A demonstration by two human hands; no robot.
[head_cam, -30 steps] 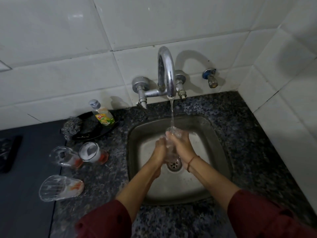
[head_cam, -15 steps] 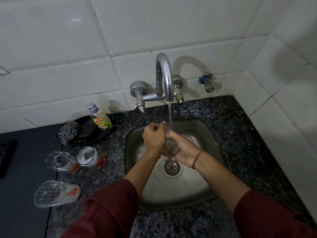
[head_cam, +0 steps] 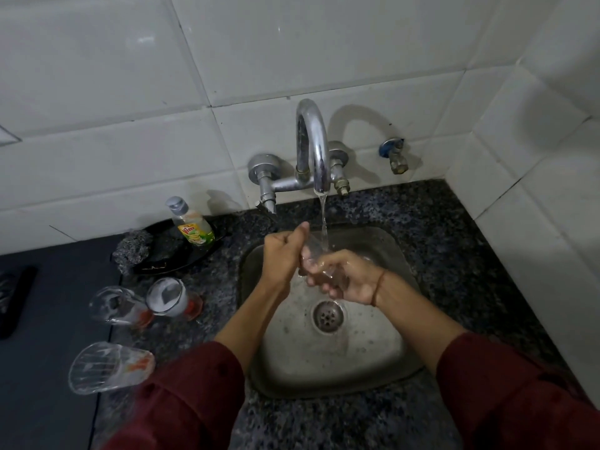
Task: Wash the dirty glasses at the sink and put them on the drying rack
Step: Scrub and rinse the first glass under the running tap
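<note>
Both hands hold a grip on one clear glass (head_cam: 313,259) over the sink (head_cam: 383,368), under the water running from the tap (head_cam: 311,147). The right hand (head_cam: 347,276) is cupped palm-up with its fingers wrapped around the lower end of the glass; the left hand (head_cam: 282,251) is closed in a fist at the upper end, thumb raised. Both forearms reach forward from dark red sleeves (head_cam: 506,394). Three dirty glasses lie on their sides on the tabletop (head_cam: 454,248) left of the sink: one nearest (head_cam: 107,368), two (head_cam: 118,306) (head_cam: 172,298) further back, just beside each other. Behind them, one black dish (head_cam: 175,254) carries one steel scrubber (head_cam: 133,248) and one soap bottle (head_cam: 191,224).
</note>
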